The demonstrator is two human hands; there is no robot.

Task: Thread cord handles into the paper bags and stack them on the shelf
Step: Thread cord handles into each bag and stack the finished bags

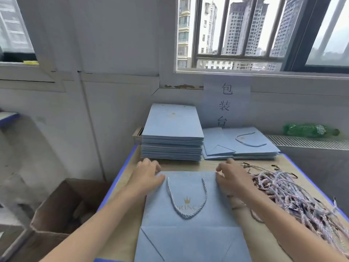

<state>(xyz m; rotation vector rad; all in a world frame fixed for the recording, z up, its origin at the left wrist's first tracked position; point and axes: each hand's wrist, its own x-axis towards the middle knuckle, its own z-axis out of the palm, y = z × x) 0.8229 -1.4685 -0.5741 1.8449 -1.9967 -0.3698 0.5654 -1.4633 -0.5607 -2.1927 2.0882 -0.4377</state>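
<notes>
So the flat pale-blue paper bag with the gold crown logo (190,220) is lying face up in the middle of the wooden tabletop with the blue edge strip (122,178), mouth end pointing away from the person. A twisted light-blue cord handle (186,200) is already looped through the two holes on the side facing up, and it droops down over the logo.

Both hands are at the top corners. The left hand (149,174) has its fingers curled over the left corner, and the right hand (231,175) pinches the right corner, so both grips look clamped on the bag's top edge. My guess is that's to lift or flip it, either to thread the other side or to move it off.

The loose heap of striped cords with black tips (294,197) sits just to the right, within easy reach of the right hand. The tall stack of flat blue bags (172,133) at the back looks like the unthreaded supply. The lower pile beside it (245,144) has a cord showing on top, so that's probably the finished ones. I can't see any shelf from here.
</notes>
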